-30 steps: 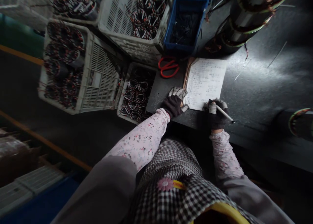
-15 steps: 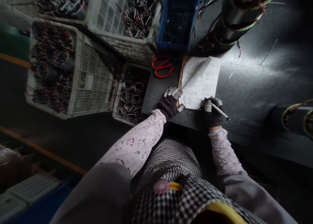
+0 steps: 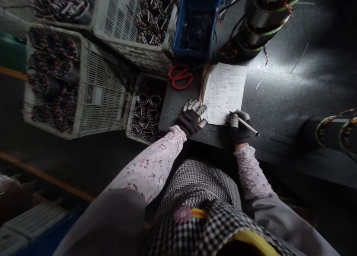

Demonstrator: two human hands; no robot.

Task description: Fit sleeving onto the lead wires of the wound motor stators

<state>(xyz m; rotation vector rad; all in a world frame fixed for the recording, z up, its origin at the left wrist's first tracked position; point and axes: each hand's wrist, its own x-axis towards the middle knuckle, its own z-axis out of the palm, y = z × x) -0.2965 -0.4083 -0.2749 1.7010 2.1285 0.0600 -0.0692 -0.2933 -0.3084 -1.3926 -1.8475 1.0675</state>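
A notebook [image 3: 224, 88] with handwriting on its upper page lies on the dark worktop. My left hand [image 3: 192, 116], in a dark glove with grey wrapped fingertips, rests with its fingers spread at the notebook's lower left edge. At the lower right corner of the page, my right hand [image 3: 240, 125] is closed around a white pen [image 3: 249, 127], whose rear end points to the lower right. The pen's tip is hidden by the fingers. Red-handled scissors [image 3: 180, 77] lie to the left of the notebook, their blades hard to make out.
A blue bin [image 3: 176, 44] with small dark pieces stands behind the scissors. Pale crates [image 3: 83, 88] of wound motor stators are at the left. Larger stators [image 3: 262, 25] lie stacked at the back, and more [image 3: 329, 135] at the right. Thin strips [image 3: 299, 58] lie on the worktop.
The notebook's page was curled over diagonally and now lies flat. The whole view has shifted slightly; both hands keep about the same places at the notebook.
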